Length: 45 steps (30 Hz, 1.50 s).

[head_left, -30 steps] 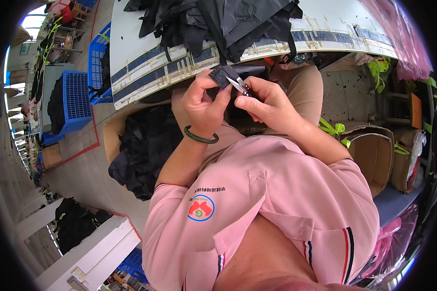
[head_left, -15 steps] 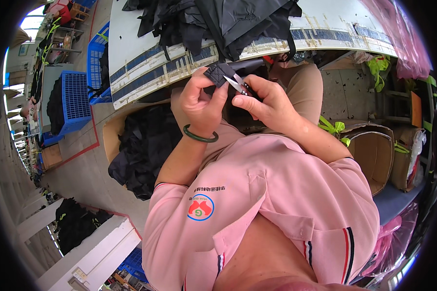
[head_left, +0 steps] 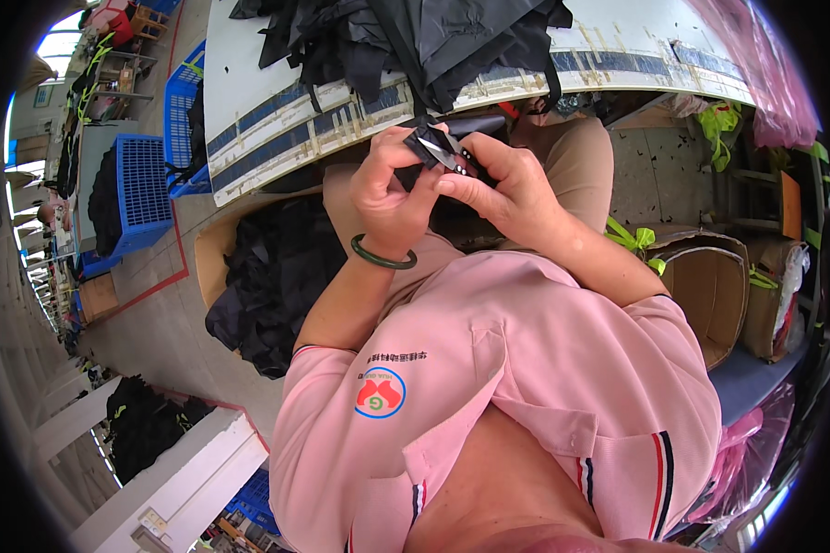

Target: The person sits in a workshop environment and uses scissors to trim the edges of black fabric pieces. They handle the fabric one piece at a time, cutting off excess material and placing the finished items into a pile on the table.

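Observation:
My left hand, with a dark green bangle at the wrist, pinches a small piece of black fabric in front of my chest. Beside it, my right hand holds small metal snips whose blades touch the same black piece. Both hands are close together, just below the edge of the white worktable. A heap of black fabric pieces lies on that table above my hands.
A cardboard box of black fabric stands on the floor at my left. Blue plastic crates sit further left. Open cardboard boxes are at my right, with pink plastic bags beyond.
Both hands have lifted slightly toward the table edge with the black piece, and the snips have shifted against the fabric.

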Each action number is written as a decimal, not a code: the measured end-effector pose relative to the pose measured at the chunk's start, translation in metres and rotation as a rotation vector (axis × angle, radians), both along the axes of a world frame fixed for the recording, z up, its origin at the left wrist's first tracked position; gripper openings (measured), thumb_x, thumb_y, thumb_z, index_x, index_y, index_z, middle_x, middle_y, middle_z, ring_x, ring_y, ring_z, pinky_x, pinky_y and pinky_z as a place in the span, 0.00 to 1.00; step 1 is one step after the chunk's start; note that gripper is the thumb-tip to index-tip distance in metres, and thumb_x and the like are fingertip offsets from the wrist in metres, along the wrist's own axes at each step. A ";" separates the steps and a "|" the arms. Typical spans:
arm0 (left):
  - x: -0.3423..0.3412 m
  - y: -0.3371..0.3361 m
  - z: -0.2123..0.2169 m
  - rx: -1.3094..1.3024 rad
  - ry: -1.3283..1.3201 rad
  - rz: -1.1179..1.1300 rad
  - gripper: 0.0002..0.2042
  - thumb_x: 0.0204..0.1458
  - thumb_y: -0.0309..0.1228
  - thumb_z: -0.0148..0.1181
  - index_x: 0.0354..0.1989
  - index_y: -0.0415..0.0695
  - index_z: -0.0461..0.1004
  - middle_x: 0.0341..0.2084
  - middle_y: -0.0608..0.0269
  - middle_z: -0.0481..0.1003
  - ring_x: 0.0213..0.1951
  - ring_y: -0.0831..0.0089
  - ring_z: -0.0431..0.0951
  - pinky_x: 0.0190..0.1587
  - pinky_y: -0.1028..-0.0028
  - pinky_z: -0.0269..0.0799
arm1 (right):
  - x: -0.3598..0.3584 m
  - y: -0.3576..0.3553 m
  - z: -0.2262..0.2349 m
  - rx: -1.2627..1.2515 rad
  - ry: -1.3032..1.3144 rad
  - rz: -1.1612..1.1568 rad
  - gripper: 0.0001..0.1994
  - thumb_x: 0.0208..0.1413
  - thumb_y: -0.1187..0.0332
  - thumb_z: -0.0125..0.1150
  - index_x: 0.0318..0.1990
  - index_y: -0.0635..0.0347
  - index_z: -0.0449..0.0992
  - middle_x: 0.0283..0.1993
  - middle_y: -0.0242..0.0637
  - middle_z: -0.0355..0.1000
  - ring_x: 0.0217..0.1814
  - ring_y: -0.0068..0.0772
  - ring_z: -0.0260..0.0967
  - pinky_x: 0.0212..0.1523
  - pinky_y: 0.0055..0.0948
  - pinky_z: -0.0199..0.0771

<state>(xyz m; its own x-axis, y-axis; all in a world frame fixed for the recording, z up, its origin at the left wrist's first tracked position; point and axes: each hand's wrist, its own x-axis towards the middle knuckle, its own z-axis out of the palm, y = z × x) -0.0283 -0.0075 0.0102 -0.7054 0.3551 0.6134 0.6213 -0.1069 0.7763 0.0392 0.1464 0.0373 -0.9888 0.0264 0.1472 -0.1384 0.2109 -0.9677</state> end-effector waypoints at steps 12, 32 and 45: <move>0.000 -0.001 -0.004 0.056 -0.063 -0.012 0.09 0.41 0.16 0.64 0.30 0.39 0.71 0.32 0.58 0.76 0.37 0.65 0.74 0.43 0.70 0.68 | 0.002 0.002 0.000 -0.052 -0.056 0.016 0.18 0.53 0.57 0.64 0.31 0.67 0.72 0.16 0.38 0.61 0.18 0.27 0.53 0.20 0.28 0.60; 0.001 -0.004 -0.002 0.018 -0.080 -0.098 0.09 0.44 0.15 0.63 0.32 0.37 0.71 0.37 0.52 0.76 0.43 0.69 0.74 0.49 0.71 0.69 | 0.006 0.007 0.003 -0.188 -0.222 0.031 0.17 0.57 0.57 0.60 0.28 0.65 0.71 0.16 0.29 0.61 0.19 0.16 0.53 0.18 0.23 0.57; -0.017 -0.012 0.023 0.007 -0.572 -0.565 0.06 0.41 0.17 0.58 0.29 0.39 0.71 0.33 0.57 0.76 0.40 0.72 0.74 0.47 0.72 0.67 | -0.007 0.053 0.019 0.142 -0.168 0.355 0.23 0.53 0.50 0.62 0.30 0.65 0.69 0.20 0.25 0.57 0.23 0.19 0.49 0.21 0.24 0.51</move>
<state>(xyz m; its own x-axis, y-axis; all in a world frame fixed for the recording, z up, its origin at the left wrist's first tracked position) -0.0448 -0.0198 0.0328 -0.6256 0.7499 0.2152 -0.0218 -0.2925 0.9560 0.0323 0.1993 0.0560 -0.9434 -0.3294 -0.0389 -0.0696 0.3110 -0.9479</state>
